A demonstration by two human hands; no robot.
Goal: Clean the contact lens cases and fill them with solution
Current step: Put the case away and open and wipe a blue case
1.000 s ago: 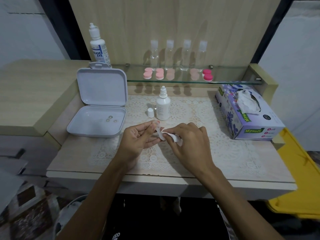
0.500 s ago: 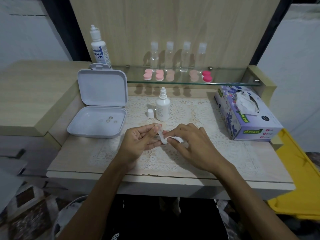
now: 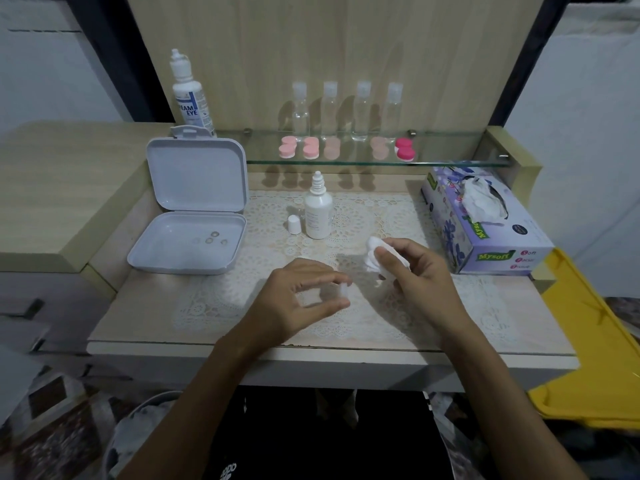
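The left hand [image 3: 304, 299] pinches a tiny white thing [image 3: 344, 292] between thumb and finger. It looks like a small lens case or its cap, but it is too blurry to be sure. The right hand [image 3: 415, 271] is just beside the left hand, a bit farther from the body. Its fingers are curled around a crumpled white tissue [image 3: 375, 256].

The little case is probably very light and made of hard, smooth plastic. If it is wet it may be slippery, so it could pop out of the fingers. I think the best hold is on its two sides, like now, with the open part left free for wiping. The tissue is soft and thin. It can tear when wet, so a folded bunch works better than one corner.

Past the left hand stands a small white bottle [image 3: 318, 216] with its cap [image 3: 294, 224] off beside it. The bottle looks soft enough to squeeze, best held around its middle. More pink cases [image 3: 299, 147] sit far past both hands on a glass shelf [image 3: 450, 162]. The tissue box [image 3: 485, 223] is near the right hand, on its outer side.
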